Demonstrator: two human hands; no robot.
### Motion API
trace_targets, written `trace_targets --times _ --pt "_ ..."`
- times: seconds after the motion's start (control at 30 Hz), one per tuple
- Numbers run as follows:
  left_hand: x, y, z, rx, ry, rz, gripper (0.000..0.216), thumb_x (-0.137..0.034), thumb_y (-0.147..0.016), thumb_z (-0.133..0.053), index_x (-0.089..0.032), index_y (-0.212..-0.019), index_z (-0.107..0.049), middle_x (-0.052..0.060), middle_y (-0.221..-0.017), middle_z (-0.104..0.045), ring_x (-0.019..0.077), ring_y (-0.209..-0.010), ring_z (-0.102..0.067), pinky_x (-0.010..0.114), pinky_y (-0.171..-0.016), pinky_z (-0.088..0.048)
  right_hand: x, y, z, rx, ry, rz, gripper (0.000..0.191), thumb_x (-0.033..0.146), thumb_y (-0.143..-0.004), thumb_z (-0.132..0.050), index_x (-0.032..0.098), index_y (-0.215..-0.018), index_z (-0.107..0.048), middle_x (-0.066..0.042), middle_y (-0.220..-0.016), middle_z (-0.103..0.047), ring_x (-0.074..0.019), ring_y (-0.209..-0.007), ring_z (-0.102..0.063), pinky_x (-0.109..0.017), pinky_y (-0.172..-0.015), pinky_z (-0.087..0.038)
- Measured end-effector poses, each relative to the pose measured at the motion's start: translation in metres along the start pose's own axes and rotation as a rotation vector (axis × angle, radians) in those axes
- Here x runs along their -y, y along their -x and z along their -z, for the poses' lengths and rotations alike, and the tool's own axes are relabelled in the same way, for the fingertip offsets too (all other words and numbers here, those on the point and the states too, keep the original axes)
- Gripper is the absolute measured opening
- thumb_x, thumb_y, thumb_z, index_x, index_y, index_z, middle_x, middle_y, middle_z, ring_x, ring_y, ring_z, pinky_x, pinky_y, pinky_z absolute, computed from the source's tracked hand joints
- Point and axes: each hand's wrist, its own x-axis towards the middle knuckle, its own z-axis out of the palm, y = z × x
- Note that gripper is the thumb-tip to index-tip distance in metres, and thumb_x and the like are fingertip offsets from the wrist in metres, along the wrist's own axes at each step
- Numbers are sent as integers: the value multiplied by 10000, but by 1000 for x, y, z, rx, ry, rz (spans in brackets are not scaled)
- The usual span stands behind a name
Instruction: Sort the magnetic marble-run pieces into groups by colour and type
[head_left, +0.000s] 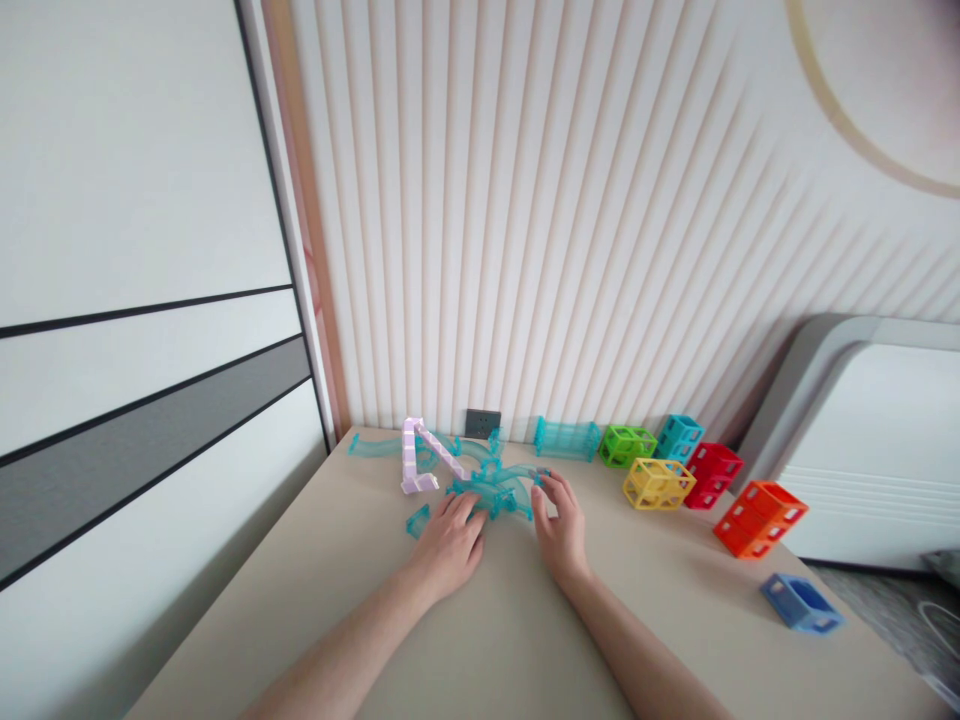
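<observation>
A pile of translucent teal track pieces [491, 492] lies in the middle of the table, curved and straight ones overlapping. My left hand [452, 545] rests palm down at the pile's near left side, its fingers stretched out over the nearest pieces. At the pile's right end, my right hand [562, 525] has thumb and fingers around the tip of a curved teal track piece [521, 471]. A pale purple zigzag track [409, 455] leans beside and partly over the pile. One small teal piece [418, 521] lies left of my left hand.
By the wall stands a teal ribbed piece [568, 438]. Hollow block frames run along the right: green [628, 446], teal [679, 438], yellow [658, 484], red [712, 474], orange [760, 518] and blue [802, 603]. A black socket [483, 423] sits behind the pile.
</observation>
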Motion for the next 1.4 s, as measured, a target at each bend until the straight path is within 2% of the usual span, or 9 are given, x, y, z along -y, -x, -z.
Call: trace_targets --times 0.33,0.67,0.77,0.87,0.97,1.03,1.17,1.3,1.4 --pt "3 1 -7 -82 -38 8 426 -217 -899 -570 -181 -1323 -572 162 -1295 -608 315 -1208 -590 496 -1054 -495 1 3 5 -89 -371 -154 314 433 -996 -485 199 -1110 -661 -134 -1198 -697 -268 -1049 -707 -467 -933 -565" --pt "4 2 1 -315 172 121 388 -336 -978 -476 -165 -1320 -542 174 -1405 -558 297 -1332 -526 443 -1062 -501 2 7 20 67 -208 114 244 333 -1003 -413 218 -1109 -600 -138 -1230 -635 -296 -1151 -617 -487 -950 -512" --pt "-1 4 5 -257 371 198 475 -329 -987 -452 -208 -1446 -428 149 -1370 -595 280 -1265 -579 437 -1027 -526 14 7 24 171 -158 247 195 262 -964 -466 227 -1119 -579 -141 -1228 -624 -289 -1153 -620 -460 -940 -526" --pt "-9 6 7 -206 560 214 566 -324 -993 -428 -255 -1540 -301 131 -1362 -611 283 -1230 -601 456 -1017 -532 26 8 26 287 -100 399 263 214 -900 -545 235 -1162 -563 -144 -1211 -623 -282 -1120 -636 -429 -913 -552" --pt "-15 8 6 -200 675 212 551 -336 -1016 -350 -263 -1557 -273 118 -1400 -593 284 -1268 -581 479 -1037 -523 34 10 26 375 -34 532 330 189 -853 -592 243 -1178 -570 -137 -1186 -627 -268 -1061 -650 -407 -875 -571" --pt "-18 9 4 -181 707 216 519 -341 -1034 -268 -286 -1549 -298 95 -1345 -636 247 -1179 -643 433 -992 -561 38 10 24 398 -5 587 342 172 -835 -605 246 -1168 -577 -131 -1170 -630 -260 -1035 -651 -401 -857 -576" --pt "-23 9 5 -93 633 201 500 -343 -1036 -231 -352 -1513 -380 40 -1089 -745 181 -904 -727 308 -819 -615 41 9 20 385 16 616 340 167 -819 -621 236 -1148 -572 -125 -1133 -648 -254 -996 -653 -404 -841 -579" --pt "-18 7 21 -81 451 67 490 -339 -1010 -338 -324 -1490 -435 36 -1261 -700 221 -1131 -674 312 -928 -578 41 8 18 368 19 610 329 174 -828 -626 235 -1144 -552 -115 -1110 -680 -248 -978 -673 -399 -831 -582" --pt "10 0 40 -53 317 -99 427 -317 -976 -418 -323 -1377 -565 16 -1284 -693 233 -1209 -629 332 -1031 -515 39 9 18 344 10 604 296 172 -854 -617 247 -1132 -548 -119 -1145 -690 -249 -1007 -688 -393 -837 -583"
